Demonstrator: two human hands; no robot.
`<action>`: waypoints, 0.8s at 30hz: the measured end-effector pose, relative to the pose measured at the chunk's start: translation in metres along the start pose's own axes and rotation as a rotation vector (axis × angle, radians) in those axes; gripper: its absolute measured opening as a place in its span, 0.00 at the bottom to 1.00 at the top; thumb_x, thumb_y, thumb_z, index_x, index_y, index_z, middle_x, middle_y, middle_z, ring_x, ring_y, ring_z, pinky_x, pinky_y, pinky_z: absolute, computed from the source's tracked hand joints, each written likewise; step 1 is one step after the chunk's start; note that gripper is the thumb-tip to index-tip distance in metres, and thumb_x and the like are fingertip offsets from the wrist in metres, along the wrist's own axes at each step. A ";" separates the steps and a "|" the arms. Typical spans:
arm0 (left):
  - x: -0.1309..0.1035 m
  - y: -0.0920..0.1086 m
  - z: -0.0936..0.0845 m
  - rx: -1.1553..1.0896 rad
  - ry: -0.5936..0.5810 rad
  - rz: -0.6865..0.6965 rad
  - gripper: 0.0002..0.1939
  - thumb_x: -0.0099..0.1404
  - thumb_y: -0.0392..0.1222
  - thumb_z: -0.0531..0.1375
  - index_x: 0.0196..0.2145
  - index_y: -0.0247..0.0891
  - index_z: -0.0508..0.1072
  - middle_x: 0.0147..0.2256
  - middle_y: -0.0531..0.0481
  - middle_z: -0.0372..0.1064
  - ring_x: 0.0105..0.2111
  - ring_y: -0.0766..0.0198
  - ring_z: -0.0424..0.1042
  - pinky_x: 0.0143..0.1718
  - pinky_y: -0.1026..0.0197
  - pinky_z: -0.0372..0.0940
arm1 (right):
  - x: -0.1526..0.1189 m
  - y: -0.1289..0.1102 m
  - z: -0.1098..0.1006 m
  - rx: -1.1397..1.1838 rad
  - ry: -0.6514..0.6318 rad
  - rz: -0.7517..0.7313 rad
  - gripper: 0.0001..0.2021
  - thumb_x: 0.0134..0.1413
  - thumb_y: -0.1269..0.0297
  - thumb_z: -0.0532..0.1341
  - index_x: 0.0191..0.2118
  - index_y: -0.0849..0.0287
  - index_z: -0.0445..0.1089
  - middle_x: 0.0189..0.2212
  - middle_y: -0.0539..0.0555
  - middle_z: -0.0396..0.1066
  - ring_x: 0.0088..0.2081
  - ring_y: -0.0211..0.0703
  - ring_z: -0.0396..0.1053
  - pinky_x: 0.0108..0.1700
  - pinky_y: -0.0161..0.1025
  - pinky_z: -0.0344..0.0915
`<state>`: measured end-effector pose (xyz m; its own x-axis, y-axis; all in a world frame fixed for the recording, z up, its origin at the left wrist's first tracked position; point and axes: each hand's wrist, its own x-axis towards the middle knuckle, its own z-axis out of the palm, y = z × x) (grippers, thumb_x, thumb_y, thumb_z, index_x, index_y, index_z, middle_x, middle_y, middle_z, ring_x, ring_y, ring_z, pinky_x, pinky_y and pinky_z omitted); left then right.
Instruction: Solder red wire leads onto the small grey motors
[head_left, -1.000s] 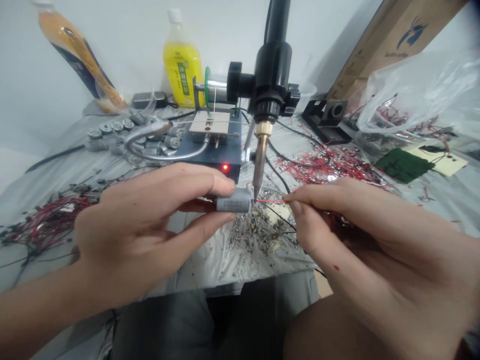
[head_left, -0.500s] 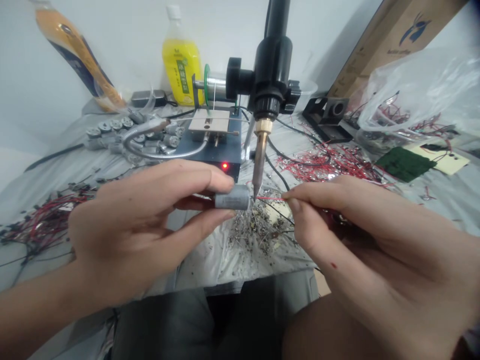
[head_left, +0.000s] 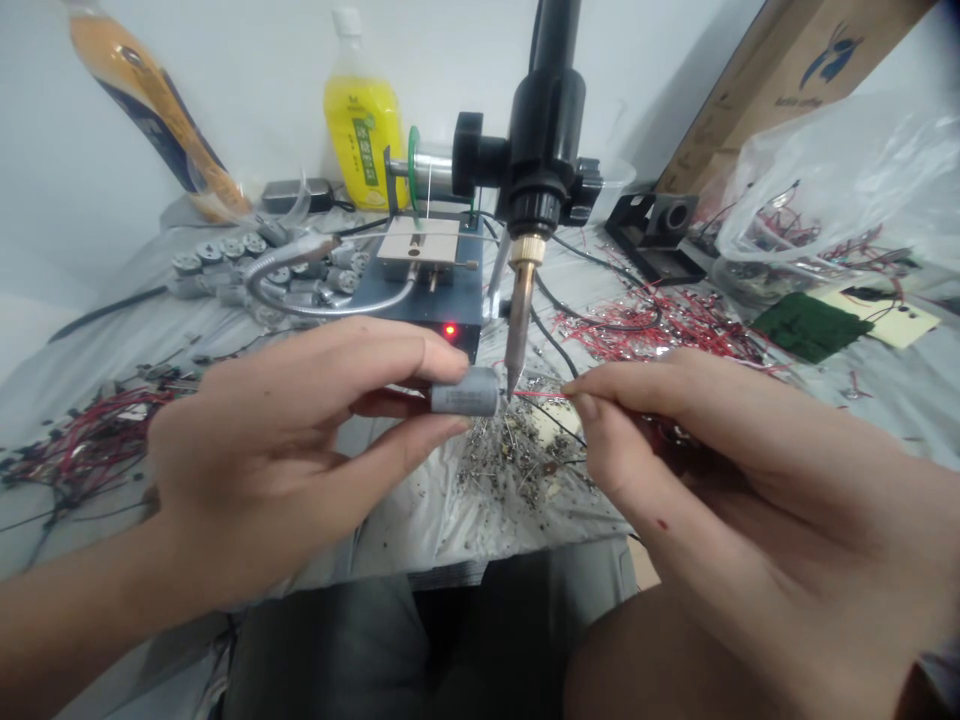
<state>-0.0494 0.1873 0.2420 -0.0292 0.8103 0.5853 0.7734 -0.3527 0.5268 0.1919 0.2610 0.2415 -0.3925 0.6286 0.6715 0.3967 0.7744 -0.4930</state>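
Between the thumb and fingers of my left hand [head_left: 300, 440] is a small grey cylindrical motor [head_left: 466, 393], lying sideways with one end toward the iron. My right hand [head_left: 712, 470] pinches a thin red wire [head_left: 541, 394] that runs left to that end of the motor. Pointing down from its black stand clamp [head_left: 544, 140], the soldering iron [head_left: 519, 330] has its tip at the motor's end, where the wire arrives. Whether tip, wire and terminal all touch is too small to tell.
Behind stands a solder feeder [head_left: 427, 260] with a lit red light and a solder spool [head_left: 433, 172]. Grey motors [head_left: 225, 265] are heaped at the left. Red wires [head_left: 667, 325] lie at right, more wires [head_left: 82, 430] at left. Solder bits [head_left: 517, 450] litter the sheet below.
Almost nothing differs. My left hand has shifted very slightly right; the motor, the red wire and the iron keep practically the same places.
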 end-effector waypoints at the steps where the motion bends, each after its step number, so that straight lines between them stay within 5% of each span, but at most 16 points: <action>1: 0.000 0.000 0.000 0.001 0.007 0.007 0.09 0.74 0.38 0.71 0.50 0.49 0.84 0.49 0.58 0.84 0.43 0.64 0.85 0.40 0.62 0.81 | 0.000 0.000 0.000 -0.001 0.000 0.001 0.05 0.77 0.67 0.64 0.45 0.50 0.77 0.35 0.48 0.78 0.32 0.38 0.73 0.30 0.38 0.64; 16: 0.000 0.000 0.003 -0.072 0.034 0.016 0.12 0.73 0.33 0.72 0.50 0.47 0.84 0.50 0.61 0.85 0.47 0.69 0.85 0.52 0.71 0.82 | 0.000 0.001 0.001 0.024 -0.003 -0.007 0.06 0.76 0.69 0.64 0.44 0.52 0.77 0.32 0.46 0.76 0.29 0.35 0.70 0.32 0.35 0.67; 24: 0.001 -0.003 0.003 -0.038 0.045 0.080 0.13 0.73 0.34 0.73 0.50 0.49 0.83 0.50 0.61 0.85 0.48 0.67 0.85 0.51 0.66 0.84 | 0.000 0.003 0.000 0.012 0.008 -0.006 0.06 0.77 0.68 0.64 0.44 0.51 0.76 0.33 0.46 0.77 0.30 0.34 0.70 0.32 0.35 0.65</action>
<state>-0.0499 0.1906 0.2394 0.0028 0.7573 0.6530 0.7500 -0.4335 0.4996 0.1933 0.2633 0.2404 -0.3886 0.6230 0.6789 0.3842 0.7792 -0.4952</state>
